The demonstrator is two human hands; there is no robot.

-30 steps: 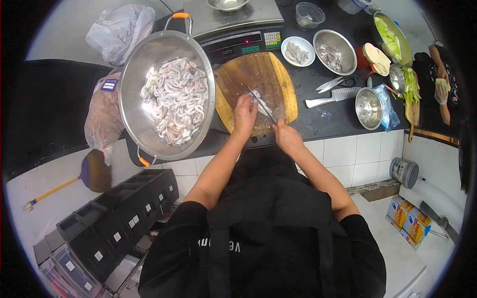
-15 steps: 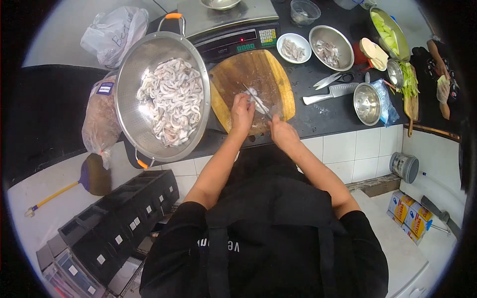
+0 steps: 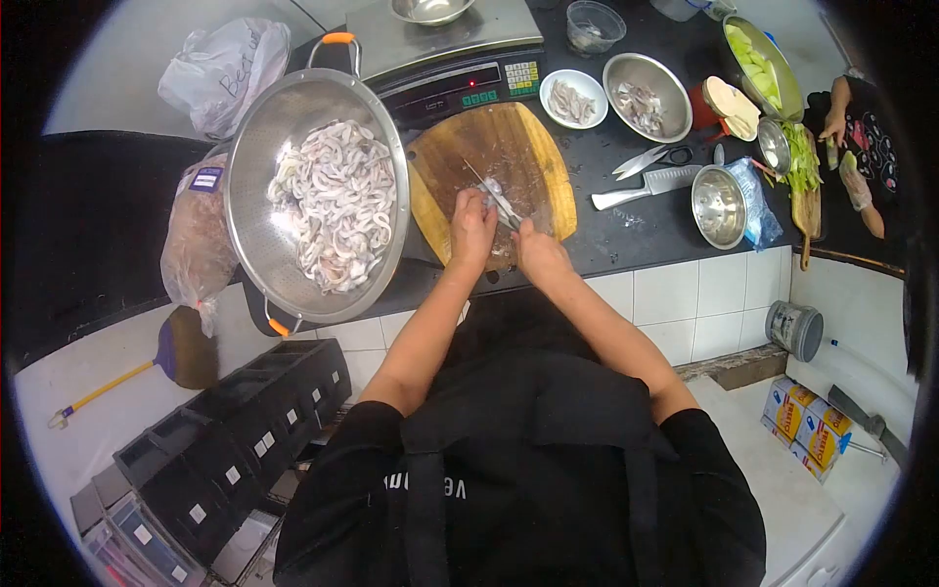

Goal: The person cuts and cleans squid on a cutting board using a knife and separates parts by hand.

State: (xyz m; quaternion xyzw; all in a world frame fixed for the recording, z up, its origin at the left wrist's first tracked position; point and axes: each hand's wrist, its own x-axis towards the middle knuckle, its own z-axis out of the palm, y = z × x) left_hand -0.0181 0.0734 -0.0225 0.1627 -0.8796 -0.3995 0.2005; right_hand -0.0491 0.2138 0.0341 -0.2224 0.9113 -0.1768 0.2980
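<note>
My right hand (image 3: 542, 256) grips a knife (image 3: 481, 178) by its handle, and the thin blade slants up and left over the wooden cutting board (image 3: 455, 147). Close by on the left, my left hand (image 3: 471, 231) has its fingers bent against a small pale piece of squid (image 3: 501, 200). The blade lies across or right against that piece; which one, I cannot tell. Wet scraps cling to the board around it. Left of the board, a large steel colander (image 3: 256, 210) with orange grips holds a heap of cut squid (image 3: 337, 210).
Behind the board stands a digital scale (image 3: 445, 90). To the right are a white bowl (image 3: 585, 123), a steel bowl (image 3: 677, 86), scissors (image 3: 641, 161), a white-handled knife (image 3: 626, 196) and another steel bowl (image 3: 719, 233). A co-worker's hand (image 3: 834, 127) shows at far right.
My right hand and the knife have shifted slightly left and down, closer to my left hand. The co-worker's hands at far right have moved. The colander stays in place.
</note>
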